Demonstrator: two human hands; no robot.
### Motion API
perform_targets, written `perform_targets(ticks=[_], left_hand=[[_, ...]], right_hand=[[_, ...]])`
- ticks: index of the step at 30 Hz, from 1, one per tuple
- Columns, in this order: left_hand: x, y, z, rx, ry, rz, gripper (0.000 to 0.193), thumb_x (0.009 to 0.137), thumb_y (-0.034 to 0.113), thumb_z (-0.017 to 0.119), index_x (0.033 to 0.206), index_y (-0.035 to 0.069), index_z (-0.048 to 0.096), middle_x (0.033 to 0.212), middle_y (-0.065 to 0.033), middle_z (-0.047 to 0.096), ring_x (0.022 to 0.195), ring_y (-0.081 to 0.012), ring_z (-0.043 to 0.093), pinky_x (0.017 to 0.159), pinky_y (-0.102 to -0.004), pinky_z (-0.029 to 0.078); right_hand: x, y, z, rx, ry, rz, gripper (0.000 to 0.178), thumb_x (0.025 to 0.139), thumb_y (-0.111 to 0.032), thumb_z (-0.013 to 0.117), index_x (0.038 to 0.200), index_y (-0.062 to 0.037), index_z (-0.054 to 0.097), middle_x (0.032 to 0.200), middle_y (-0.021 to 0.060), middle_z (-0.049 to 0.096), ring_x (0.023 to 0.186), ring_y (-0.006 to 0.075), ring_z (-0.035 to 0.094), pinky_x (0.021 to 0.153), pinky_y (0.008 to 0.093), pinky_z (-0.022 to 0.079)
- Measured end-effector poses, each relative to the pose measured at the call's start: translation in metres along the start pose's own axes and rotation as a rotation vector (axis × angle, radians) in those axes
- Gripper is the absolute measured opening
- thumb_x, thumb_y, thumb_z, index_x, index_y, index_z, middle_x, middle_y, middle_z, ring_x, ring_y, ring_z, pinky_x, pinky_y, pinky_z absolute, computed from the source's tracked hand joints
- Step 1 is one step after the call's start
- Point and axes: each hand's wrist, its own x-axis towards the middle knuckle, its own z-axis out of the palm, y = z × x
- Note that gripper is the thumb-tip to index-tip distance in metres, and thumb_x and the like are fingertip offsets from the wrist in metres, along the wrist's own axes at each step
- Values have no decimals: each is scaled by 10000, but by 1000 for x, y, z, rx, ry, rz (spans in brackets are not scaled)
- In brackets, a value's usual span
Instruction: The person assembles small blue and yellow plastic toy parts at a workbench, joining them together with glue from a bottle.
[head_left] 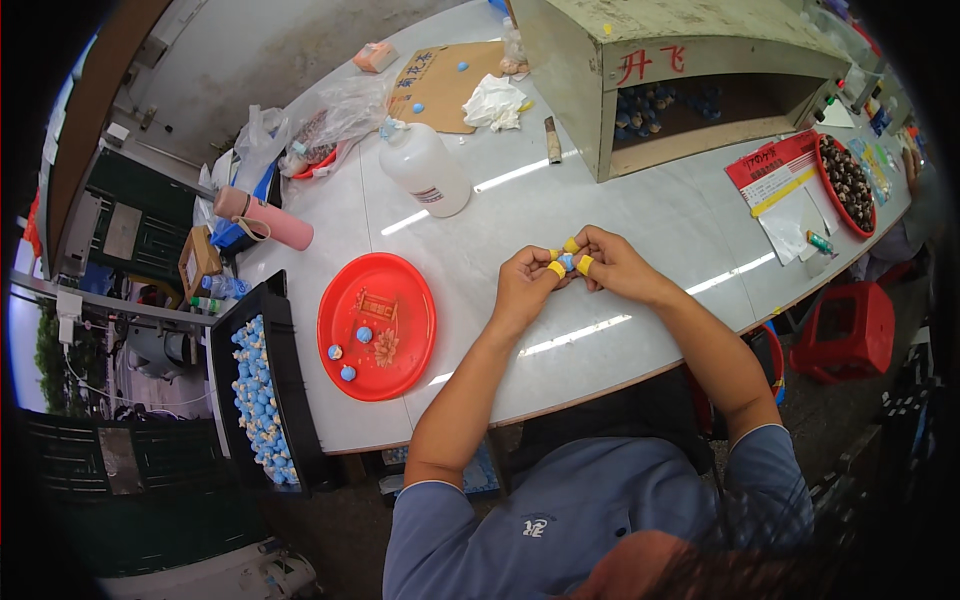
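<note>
Both hands meet over the white table, with yellow bands around the thumbs and forefingers. Between their fingertips they pinch a small blue ball-shaped piece (567, 262); its finer detail is too small to tell. My left hand (522, 287) closes on it from the left and my right hand (622, 266) from the right. To the left of the hands lies a round red plate (424, 335). It bears a few similar small blue pieces (364, 335) with pale parts.
A black bin (297, 400) full of blue pieces stands left. Behind are a white bottle (428, 170), a pink flask (285, 229), cardboard (440, 85) and crumpled tissue (493, 103). A greenish box (600, 120) holds dark-blue pieces. Right are papers (785, 225) and a red basket (826, 190).
</note>
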Motion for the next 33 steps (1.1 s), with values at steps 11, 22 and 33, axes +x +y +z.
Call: perform_targets(ticks=[11, 22, 33], left_hand=[[1, -6, -2, -11, -14, 32, 91, 856, -70, 569, 943, -50, 549, 1016, -167, 643, 923, -213, 662, 842, -322, 567], [2, -7, -3, 56, -9, 53, 101, 847, -75, 587, 937, -50, 549, 1009, -162, 643, 913, -190, 657, 834, -317, 568], [0, 13, 2, 4, 12, -128, 183, 956, 147, 520, 1036, -17, 534, 897, -142, 663, 735, -173, 670, 638, -237, 545]], right_hand=[[1, 3, -2, -34, -40, -13, 43, 926, -15, 498, 967, -13, 509, 842, 45, 567, 621, 67, 506, 541, 207, 434], [2, 3, -1, -54, -34, -33, 45, 916, -12, 502, 959, -11, 517, 836, 42, 572, 614, 63, 509, 539, 204, 437], [1, -1, 3, -52, 71, -68, 159, 891, -41, 550, 1041, 10, 560, 850, 37, 599, 642, 47, 539, 545, 195, 451]])
